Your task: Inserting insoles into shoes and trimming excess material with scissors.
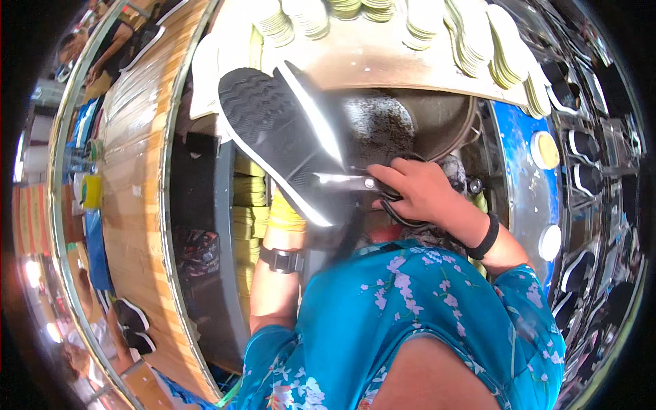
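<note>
My right hand point(417, 188) grips black-handled scissors point(370, 183), its fingers around the handle loops. The silvery blades point left and lie against a black shoe point(263, 116), which is tilted with its patterned sole toward me and has a white edge. Beside that sole, a second white-edged black shoe point(313, 113) shows, smeared by motion. My left hand, in a yellow glove point(285, 213), holds the shoes from behind and below; its fingers are hidden by them. A dark watch sits on my left wrist and a black band on my right.
Stacks of pale insoles point(471, 41) line the far worktop point(369, 65). Below it is a round metal basin point(447, 116). A wooden conveyor-like bench point(130, 171) carrying shoes runs along the left, with people beyond. Racks of black shoes point(584, 157) stand right, past a blue panel point(526, 184).
</note>
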The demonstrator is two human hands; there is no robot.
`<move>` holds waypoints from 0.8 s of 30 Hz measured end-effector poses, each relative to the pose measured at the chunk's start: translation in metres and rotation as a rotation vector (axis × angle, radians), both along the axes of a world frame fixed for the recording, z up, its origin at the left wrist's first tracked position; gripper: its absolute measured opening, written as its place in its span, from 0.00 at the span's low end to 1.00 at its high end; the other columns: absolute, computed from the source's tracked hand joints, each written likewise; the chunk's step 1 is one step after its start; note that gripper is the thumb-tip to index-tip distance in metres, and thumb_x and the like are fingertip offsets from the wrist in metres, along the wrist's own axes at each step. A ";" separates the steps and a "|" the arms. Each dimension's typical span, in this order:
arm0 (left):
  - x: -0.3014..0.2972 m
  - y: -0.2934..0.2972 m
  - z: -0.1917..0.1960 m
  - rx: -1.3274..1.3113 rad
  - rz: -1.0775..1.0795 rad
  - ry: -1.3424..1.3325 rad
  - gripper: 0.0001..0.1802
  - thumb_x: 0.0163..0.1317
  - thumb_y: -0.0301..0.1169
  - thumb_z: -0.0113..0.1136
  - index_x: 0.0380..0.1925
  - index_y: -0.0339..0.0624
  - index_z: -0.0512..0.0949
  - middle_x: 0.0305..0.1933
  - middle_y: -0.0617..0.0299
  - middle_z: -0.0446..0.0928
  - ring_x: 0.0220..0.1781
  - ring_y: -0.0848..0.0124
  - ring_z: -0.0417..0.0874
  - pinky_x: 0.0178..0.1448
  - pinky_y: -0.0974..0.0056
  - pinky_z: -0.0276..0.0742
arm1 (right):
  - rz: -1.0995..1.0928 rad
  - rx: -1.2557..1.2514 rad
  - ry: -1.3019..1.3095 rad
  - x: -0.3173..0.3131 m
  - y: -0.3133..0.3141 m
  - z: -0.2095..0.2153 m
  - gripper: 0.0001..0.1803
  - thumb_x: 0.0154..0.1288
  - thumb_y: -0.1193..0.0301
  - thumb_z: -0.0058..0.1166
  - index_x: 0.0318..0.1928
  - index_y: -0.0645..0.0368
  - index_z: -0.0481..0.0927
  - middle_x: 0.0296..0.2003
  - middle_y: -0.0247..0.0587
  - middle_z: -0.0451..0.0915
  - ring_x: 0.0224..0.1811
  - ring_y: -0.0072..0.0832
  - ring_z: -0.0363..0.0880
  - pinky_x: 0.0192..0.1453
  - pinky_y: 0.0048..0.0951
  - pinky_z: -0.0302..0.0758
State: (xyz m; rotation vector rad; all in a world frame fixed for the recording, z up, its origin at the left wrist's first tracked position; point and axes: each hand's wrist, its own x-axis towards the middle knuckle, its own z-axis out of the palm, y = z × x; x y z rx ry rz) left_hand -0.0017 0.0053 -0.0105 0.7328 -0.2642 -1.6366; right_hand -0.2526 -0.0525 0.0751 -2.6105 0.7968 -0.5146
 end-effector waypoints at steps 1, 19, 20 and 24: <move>0.005 0.002 0.001 -0.026 0.002 0.064 0.27 0.65 0.50 0.40 0.52 0.40 0.69 0.50 0.51 0.74 0.49 0.59 0.76 0.54 0.55 0.73 | -0.031 0.035 0.008 0.000 0.003 -0.006 0.28 0.45 0.57 0.63 0.48 0.51 0.73 0.26 0.42 0.73 0.26 0.41 0.75 0.30 0.38 0.73; 0.038 -0.007 0.036 -0.297 -0.053 0.604 0.22 0.64 0.47 0.47 0.48 0.41 0.71 0.44 0.60 0.75 0.43 0.74 0.74 0.45 0.67 0.73 | 0.008 0.196 0.029 0.034 0.001 -0.006 0.30 0.45 0.53 0.62 0.49 0.51 0.73 0.30 0.42 0.75 0.33 0.42 0.77 0.34 0.39 0.73; 0.033 -0.010 0.038 -0.279 -0.046 0.554 0.22 0.64 0.47 0.47 0.47 0.41 0.71 0.44 0.60 0.75 0.43 0.74 0.74 0.45 0.67 0.73 | 0.008 0.195 0.028 0.035 0.001 -0.005 0.30 0.45 0.53 0.62 0.49 0.51 0.73 0.30 0.42 0.75 0.33 0.42 0.77 0.34 0.39 0.73; 0.016 -0.009 0.050 -0.205 -0.011 0.348 0.21 0.64 0.46 0.47 0.46 0.41 0.72 0.42 0.61 0.75 0.41 0.75 0.73 0.43 0.68 0.73 | 0.021 0.155 0.039 0.030 0.001 -0.007 0.29 0.46 0.54 0.61 0.49 0.50 0.73 0.28 0.42 0.74 0.30 0.41 0.77 0.31 0.38 0.73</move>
